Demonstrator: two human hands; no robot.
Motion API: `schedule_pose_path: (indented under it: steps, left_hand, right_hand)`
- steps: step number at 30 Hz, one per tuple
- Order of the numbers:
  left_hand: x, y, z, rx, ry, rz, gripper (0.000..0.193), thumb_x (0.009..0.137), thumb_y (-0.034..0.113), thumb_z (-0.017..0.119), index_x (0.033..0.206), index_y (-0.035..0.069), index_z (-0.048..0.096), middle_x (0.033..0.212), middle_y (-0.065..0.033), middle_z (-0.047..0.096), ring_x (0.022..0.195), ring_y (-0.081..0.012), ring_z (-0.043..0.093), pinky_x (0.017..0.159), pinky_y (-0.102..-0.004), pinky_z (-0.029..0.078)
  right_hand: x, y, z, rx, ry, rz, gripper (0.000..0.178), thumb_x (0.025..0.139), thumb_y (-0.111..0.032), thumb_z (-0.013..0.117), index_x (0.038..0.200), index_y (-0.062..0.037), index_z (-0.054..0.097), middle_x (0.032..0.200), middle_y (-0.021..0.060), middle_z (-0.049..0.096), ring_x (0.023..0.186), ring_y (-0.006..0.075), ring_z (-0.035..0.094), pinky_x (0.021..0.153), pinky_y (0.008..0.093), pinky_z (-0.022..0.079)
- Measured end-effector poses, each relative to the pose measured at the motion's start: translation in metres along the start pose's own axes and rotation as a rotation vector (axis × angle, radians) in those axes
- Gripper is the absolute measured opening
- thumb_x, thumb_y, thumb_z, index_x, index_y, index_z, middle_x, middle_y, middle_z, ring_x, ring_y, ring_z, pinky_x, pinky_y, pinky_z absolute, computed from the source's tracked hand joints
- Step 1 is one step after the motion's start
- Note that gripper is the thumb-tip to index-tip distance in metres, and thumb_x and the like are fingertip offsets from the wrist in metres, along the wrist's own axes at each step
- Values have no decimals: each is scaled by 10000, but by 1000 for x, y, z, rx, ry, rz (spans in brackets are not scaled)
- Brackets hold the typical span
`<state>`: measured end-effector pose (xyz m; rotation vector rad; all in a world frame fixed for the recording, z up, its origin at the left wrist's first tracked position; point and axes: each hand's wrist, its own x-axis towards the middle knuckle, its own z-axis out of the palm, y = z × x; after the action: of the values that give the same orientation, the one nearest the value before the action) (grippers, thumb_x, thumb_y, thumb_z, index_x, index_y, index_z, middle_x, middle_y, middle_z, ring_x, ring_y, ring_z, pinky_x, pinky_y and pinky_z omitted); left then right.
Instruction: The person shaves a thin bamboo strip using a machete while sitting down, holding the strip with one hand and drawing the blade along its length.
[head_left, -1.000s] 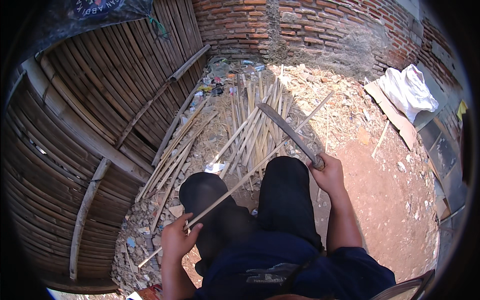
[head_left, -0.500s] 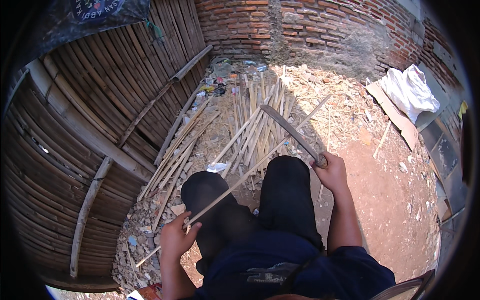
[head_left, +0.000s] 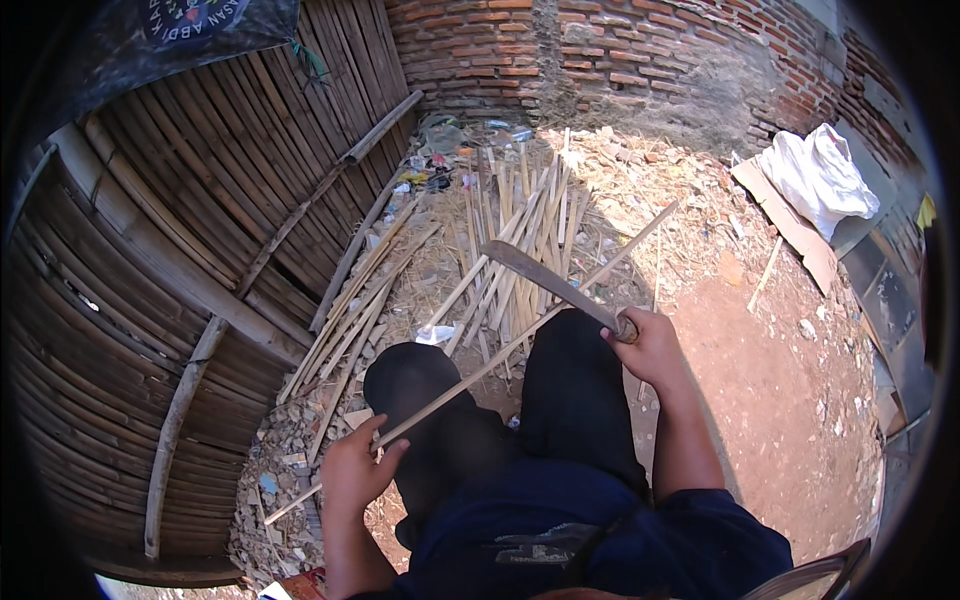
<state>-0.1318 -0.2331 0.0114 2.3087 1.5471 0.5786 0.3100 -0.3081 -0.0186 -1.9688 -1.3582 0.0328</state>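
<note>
A long, pale bamboo strip (head_left: 458, 390) slants across my thighs, its far end up and to the right. My left hand (head_left: 357, 466) grips it close to the near end, thumb on one side and fingers on the other. My right hand (head_left: 650, 346) is wrapped round the short handle of a machete (head_left: 545, 277). Its dark, slightly curved blade points left and away from me, crossing over the strip beyond my right knee. Whether the blade touches the strip I cannot tell.
Beyond my knees lies a heap of bamboo strips (head_left: 515, 240), with more strips (head_left: 360, 285) along the slatted bamboo wall (head_left: 200, 190) on the left. A brick wall (head_left: 640, 60) closes the back. A white sack (head_left: 818, 185) rests by cardboard (head_left: 790, 235) at right, over rubble-strewn ground.
The machete blade has swung left and toward me, across the strip, as my right hand shifted slightly left. The strip's far end has moved a little to the right.
</note>
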Motion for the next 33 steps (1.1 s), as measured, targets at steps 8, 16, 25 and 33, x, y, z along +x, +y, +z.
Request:
schedule_pose_path:
  steps: [8, 16, 25, 33]
  left_hand:
    - [-7, 1, 16, -43, 19, -8, 537, 810, 376, 877, 1231, 73, 736, 695, -132, 663, 618, -298, 688, 595, -399, 523]
    - [1, 0, 9, -117, -162, 23, 570, 809, 411, 878, 1243, 71, 733, 660, -102, 621, 607, -227, 655, 610, -355, 508]
    - [-9, 10, 15, -234, -262, -76, 486, 831, 365, 871, 1211, 87, 753, 592, -18, 519, 558, -125, 510, 567, -314, 437]
    - [0, -1, 9, -262, -329, -74, 503, 818, 360, 891, 1189, 53, 749, 577, 10, 486, 551, -89, 462, 547, -299, 399]
  right_hand:
    - [-12, -3, 10, -56, 77, -56, 246, 812, -224, 797, 946, -36, 714, 782, 192, 694, 750, 408, 682, 682, 477, 533]
    - [-7, -12, 25, -90, -100, -205, 207, 782, -210, 779, 916, -66, 713, 816, 184, 708, 784, 407, 694, 691, 492, 538]
    - [-10, -22, 9, 65, 9, -15, 255, 825, -263, 810, 903, -42, 710, 827, 203, 713, 791, 422, 696, 699, 495, 535]
    - [-4, -25, 22, -81, -18, -207, 179, 790, -207, 761, 870, -64, 689, 774, 169, 689, 758, 393, 687, 681, 504, 532]
